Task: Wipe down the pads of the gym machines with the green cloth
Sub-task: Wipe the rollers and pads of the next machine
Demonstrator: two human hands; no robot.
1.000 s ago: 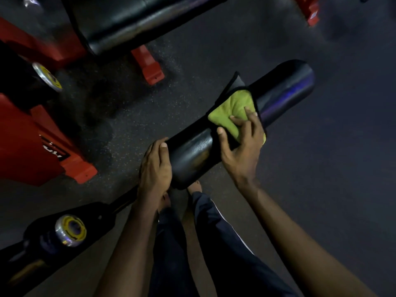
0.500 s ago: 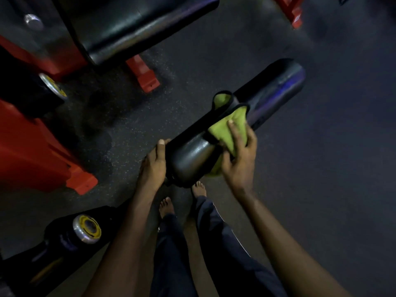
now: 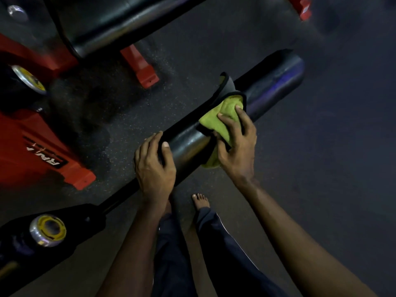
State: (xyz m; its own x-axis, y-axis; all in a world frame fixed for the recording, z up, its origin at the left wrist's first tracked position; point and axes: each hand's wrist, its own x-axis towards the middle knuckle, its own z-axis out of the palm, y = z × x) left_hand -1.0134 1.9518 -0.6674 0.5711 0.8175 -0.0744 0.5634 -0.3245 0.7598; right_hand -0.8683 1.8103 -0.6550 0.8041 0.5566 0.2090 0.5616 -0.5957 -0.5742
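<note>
Count: 1 green cloth [image 3: 222, 120], 2 black pads, 2 hands. L hand [image 3: 154, 166] wraps the near end of the roller pad [image 3: 276, 84], thumb on top. R hand [image 3: 237, 146] curls over the cloth, clamping it to the pad mid-length, so the cloth lies under palm & fingers. 2nd pad [image 3: 120, 24] and red machine frame [image 3: 32, 155] crowd the left; bare feet [image 3: 200, 201] below.
</note>
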